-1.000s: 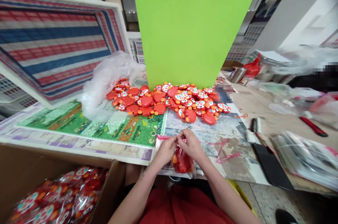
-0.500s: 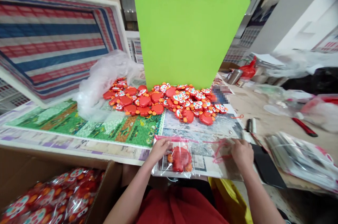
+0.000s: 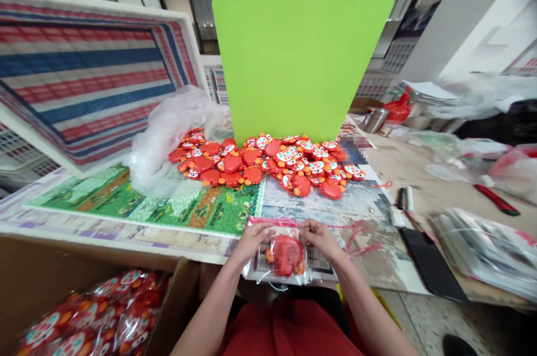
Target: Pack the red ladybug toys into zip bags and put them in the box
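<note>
At the table's near edge lies a clear plastic bag (image 3: 260, 266) with a pink strip along its top. Inside the bag is a red crab-shaped toy (image 3: 287, 255) with orange claws, its plain back facing up. My left hand (image 3: 255, 239) pinches the bag's upper left part. At the upper right of the bag, the fingers of my right hand (image 3: 318, 237) are closed on its edge. Beyond my hands spreads a heap of loose red crab toys (image 3: 268, 161), some showing white, spotted faces. Loose pink strips (image 3: 361, 241) lie right of my right hand.
A cardboard box (image 3: 178, 283) holding bagged crab toys stands at lower left. Behind the heap rises a green board (image 3: 302, 65). A striped lined crate (image 3: 184, 26) leans at left beside crumpled plastic (image 3: 155, 137). A black phone-like slab (image 3: 430, 261) and a red cutter (image 3: 497, 200) lie right.
My right hand has moved left from the loose pink strips to the bag's upper right edge. My left hand still holds the bag's left side.
</note>
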`<state>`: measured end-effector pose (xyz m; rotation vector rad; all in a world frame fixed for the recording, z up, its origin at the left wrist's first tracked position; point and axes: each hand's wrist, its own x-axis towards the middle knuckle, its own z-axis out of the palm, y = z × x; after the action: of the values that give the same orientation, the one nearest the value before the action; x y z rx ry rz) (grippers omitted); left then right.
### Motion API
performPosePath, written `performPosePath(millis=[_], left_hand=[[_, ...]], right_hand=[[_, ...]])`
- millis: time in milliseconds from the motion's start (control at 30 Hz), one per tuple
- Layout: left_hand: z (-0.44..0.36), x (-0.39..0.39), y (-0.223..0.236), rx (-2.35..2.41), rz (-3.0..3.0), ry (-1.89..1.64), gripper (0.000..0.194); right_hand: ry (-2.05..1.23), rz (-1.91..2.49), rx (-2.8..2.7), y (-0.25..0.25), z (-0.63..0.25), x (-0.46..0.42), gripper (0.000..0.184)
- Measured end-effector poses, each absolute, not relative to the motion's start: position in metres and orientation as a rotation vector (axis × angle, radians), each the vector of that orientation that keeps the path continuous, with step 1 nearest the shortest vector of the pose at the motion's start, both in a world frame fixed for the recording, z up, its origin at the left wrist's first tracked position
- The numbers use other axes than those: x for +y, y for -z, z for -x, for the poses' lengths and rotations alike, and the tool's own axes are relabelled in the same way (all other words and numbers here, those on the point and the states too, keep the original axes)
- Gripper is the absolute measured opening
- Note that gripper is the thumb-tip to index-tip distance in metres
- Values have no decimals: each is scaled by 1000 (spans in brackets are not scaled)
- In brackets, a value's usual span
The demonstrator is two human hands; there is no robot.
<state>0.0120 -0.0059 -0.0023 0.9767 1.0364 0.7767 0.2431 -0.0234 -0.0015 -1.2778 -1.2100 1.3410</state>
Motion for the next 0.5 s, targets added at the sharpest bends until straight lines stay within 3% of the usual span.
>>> performPosePath(millis=[133,300,500], left_hand=[[-11,-5,3,974,-904,-768,55],[-16,-8,-11,941,-835,-821,23],[-15,-12,-32,920,-874,-862,38]], right_hand=[[-1403,1273,-1086,-2,-256,-26,30],[-1375,1317,-1031,1,-263,-29,23],[-1272,1267,-1236,-3,-255,-25,32]])
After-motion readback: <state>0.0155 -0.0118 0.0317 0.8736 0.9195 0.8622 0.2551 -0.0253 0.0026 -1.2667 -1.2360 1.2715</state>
